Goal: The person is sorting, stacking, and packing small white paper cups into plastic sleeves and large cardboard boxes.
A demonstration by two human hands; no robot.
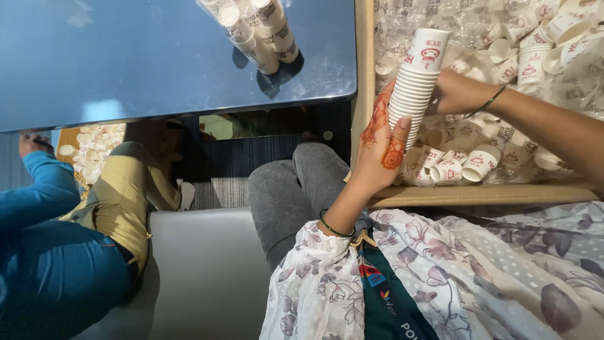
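Above the cardboard box [478,194] of loose paper cups, the left hand [380,148] wraps the cup stack [415,85] while the right hand [454,91] pinches its far side (fingers hidden), and the tall tilted stack may buckle and spill.

The left hand [382,146] is reaching up from the lap, palm turned toward the camera, fingers curling closed in a grip, a green bangle sitting on the wrist. The right hand [454,92] is coming in from the right, forearm stretching across, fingers also gripping.
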